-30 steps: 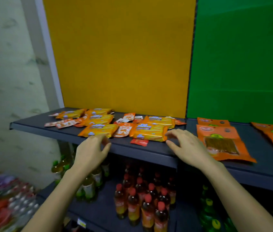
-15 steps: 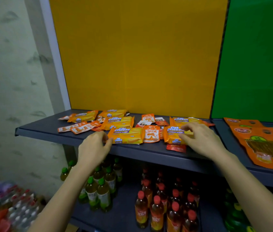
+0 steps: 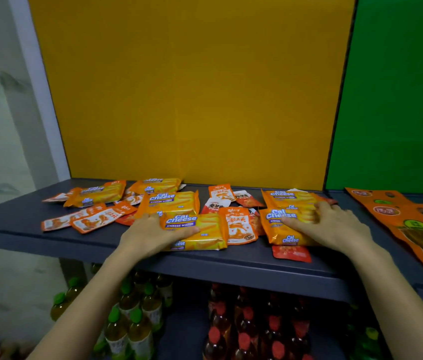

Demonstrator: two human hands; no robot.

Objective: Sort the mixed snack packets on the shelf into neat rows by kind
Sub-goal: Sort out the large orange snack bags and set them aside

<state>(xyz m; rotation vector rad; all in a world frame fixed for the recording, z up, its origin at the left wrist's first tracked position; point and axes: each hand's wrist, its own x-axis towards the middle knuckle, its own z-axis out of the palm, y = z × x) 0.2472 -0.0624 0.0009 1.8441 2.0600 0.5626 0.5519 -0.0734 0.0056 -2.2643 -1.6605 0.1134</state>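
I see my left hand (image 3: 153, 233) clasping a glossy, crinkled yellow wafer packet (image 3: 195, 231) at its left end, thumb over the top, while my right hand (image 3: 332, 227) lies with fingers spread flat on a second wafer packet (image 3: 287, 226) — pressing, not closed around it. Both lie near the front edge of the smooth dark shelf (image 3: 231, 266) among small orange sachets (image 3: 237, 226), yellow and green panels behind — bottles (image 3: 132, 331) stand below.

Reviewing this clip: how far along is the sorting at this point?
Barely started. Done: nothing looks sorted; the cheese wafer packs and small orange sachets lie mixed on the shelf. In hand: the left hand is on one front wafer pack, and the right hand on another. Left: every row by kind.
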